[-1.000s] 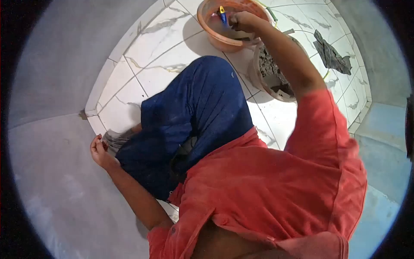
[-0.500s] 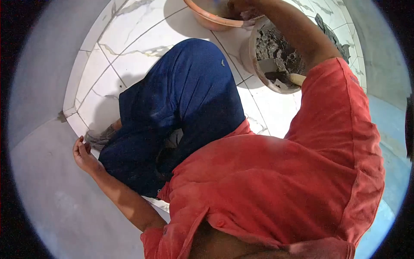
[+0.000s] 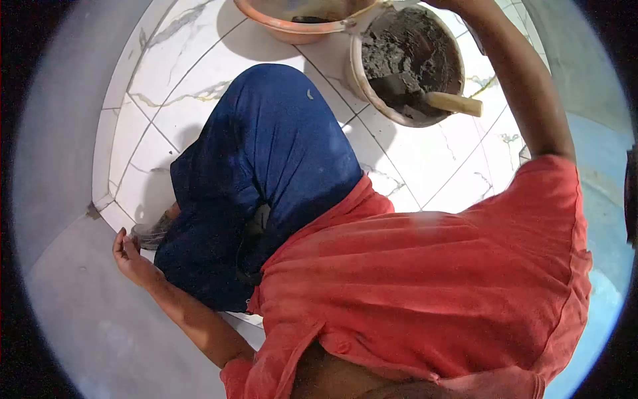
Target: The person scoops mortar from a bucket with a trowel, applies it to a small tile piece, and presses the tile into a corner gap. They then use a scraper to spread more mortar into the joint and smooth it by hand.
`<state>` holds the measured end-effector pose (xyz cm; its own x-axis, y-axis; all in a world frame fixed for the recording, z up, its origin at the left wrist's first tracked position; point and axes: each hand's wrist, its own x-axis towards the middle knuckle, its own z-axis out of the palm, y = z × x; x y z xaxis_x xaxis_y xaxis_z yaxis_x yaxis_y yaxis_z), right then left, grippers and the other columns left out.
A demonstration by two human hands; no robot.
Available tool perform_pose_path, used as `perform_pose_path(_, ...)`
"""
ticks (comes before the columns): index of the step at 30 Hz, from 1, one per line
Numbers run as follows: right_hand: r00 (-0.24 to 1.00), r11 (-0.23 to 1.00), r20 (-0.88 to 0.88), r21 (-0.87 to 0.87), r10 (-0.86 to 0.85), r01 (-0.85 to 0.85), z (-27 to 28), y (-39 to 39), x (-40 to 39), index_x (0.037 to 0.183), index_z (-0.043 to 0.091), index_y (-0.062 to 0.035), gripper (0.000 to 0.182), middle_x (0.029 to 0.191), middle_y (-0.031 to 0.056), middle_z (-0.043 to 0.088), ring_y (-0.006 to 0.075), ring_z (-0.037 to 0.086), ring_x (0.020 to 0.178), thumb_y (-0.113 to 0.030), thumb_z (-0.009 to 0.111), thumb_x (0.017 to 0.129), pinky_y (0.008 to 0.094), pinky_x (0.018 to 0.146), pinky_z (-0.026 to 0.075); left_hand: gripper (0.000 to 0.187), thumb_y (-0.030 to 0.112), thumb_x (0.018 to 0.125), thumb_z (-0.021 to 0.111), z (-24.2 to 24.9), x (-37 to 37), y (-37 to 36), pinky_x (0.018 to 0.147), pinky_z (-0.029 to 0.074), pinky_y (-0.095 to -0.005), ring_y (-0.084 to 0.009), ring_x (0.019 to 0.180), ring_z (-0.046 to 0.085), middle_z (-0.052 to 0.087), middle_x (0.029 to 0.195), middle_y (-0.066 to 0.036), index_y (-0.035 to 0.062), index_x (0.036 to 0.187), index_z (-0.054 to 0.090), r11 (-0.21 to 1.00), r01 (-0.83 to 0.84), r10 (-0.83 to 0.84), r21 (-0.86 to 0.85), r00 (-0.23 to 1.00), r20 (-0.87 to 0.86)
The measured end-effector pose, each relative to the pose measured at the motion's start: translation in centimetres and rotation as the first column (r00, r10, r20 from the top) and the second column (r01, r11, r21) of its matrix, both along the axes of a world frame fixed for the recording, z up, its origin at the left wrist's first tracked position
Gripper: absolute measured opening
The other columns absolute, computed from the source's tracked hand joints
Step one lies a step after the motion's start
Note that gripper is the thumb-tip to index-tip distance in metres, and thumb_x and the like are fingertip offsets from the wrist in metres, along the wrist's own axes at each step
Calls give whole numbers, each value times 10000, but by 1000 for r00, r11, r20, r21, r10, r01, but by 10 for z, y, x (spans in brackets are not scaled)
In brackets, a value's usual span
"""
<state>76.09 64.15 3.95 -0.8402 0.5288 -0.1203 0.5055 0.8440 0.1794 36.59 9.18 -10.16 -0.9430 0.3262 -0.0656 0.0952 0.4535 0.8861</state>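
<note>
My left hand (image 3: 135,261) hangs in the air beside my bent knee, fingers loosely curled and a little apart, holding nothing. Only the lower part of my right hand (image 3: 452,4) shows at the top edge, above the bucket's far rim; its fingers are out of frame. Below it stands a bucket (image 3: 359,76) of wet dark-grey mortar (image 3: 413,43). A trowel (image 3: 455,104) lies in the mortar, its blade smeared grey and its pale handle resting over the near rim. Left of the bucket is an orange basin (image 3: 282,26) with a dark object (image 3: 310,20) inside.
White marbled floor tiles (image 3: 452,156) lie under the bucket and basin. Smooth grey wall (image 3: 73,286) curves round on the left, and pale blue wall (image 3: 601,199) on the right. My foot (image 3: 151,233) is tucked near the left wall.
My right hand has left the basin and moved right, past the bucket, to the top edge. The bucket and trowel handle are now uncovered. My left hand has hardly moved.
</note>
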Motion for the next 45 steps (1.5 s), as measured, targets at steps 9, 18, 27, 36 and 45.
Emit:
perform_pose_path(9, 923, 577, 6, -779, -386, 246, -19, -124, 68, 1269, 579, -11, 431, 1234, 195, 630, 254, 644, 1073, -160, 623, 867, 387, 920, 526, 366, 255, 803, 622, 222, 178, 170, 795, 522, -347, -235, 896, 653, 677, 977, -95, 0, 1065, 624, 214, 975, -939, 56, 221, -263)
perform_pose_path(18, 929, 868, 266, -357, -259, 344, -62, -118, 104, 1222, 573, -27, 329, 1172, 197, 605, 298, 604, 1040, -205, 531, 949, 456, 904, 457, 385, 284, 844, 593, 257, 214, 138, 831, 510, -354, -229, 952, 634, 661, 1021, -108, 3, 1106, 615, -92, 994, -948, -65, -108, -300)
perform_pose_path(27, 932, 880, 246, -330, -267, 340, -53, -125, 98, 1032, 672, 1, 248, 956, 228, 690, 370, 672, 855, -194, 602, 897, 467, 746, 532, 406, 314, 886, 564, 238, 184, 154, 868, 497, -360, -222, 1009, 615, 645, 1065, -121, 6, 1148, 606, 438, 899, -885, -27, 426, -190)
perform_pose_path(36, 845, 792, 261, -302, -466, 530, -39, -144, 134, 938, 689, 13, 195, 894, 247, 671, 396, 656, 861, -141, 591, 871, 449, 747, 504, 291, 182, 941, 568, 147, 120, 112, 929, 450, -295, -159, 1010, 585, 639, 1070, -96, 1, 1162, 624, 830, 556, -526, 46, 752, 397)
perform_pose_path(45, 755, 742, -209, -468, -621, 480, -37, -136, 137, 1079, 652, 15, 240, 1002, 200, 697, 334, 660, 885, -137, 621, 896, 417, 801, 512, 291, 170, 926, 624, 103, 120, 61, 909, 477, -310, -155, 989, 599, 647, 1082, -81, 8, 1167, 608, 893, 451, -412, -7, 822, 393)
